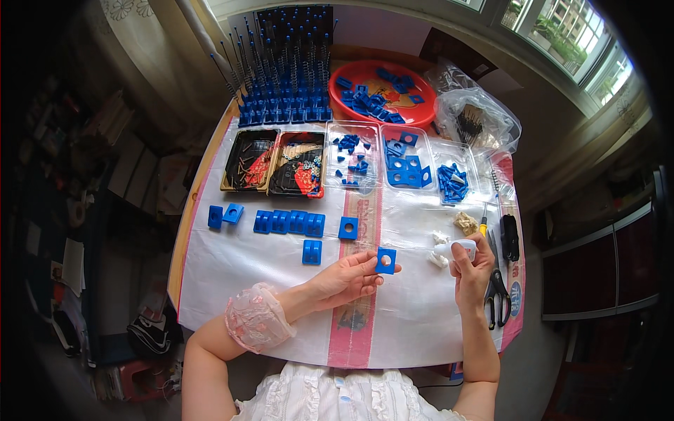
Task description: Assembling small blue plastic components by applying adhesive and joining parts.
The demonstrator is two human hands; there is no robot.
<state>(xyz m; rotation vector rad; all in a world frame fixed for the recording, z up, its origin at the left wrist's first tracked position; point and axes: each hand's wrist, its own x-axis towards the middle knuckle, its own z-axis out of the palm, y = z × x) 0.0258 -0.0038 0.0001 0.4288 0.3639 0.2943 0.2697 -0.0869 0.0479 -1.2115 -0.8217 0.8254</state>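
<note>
Left hand [347, 279]: thumb and fingers pinching a blue plate [386, 270], other fingers loosely curled. Plate is flat, roughly rectangular, solid blue, round hole near its middle, broad face to camera. It's over the white table cover [281, 316], just right of the pink printed strip, right of a similar holed blue piece [348, 236] lying on the cover. Right hand [474, 270]: fingers wrapped around a small white bottle [445, 248], thumb on its side, bottle tipped with narrow end toward left. Bottle is plain white body; far side hidden by fingers. Bottle and plate well apart. White crumpled wads [439, 259] just beside bottle; black-handled scissors [498, 298] near right wrist.
</note>
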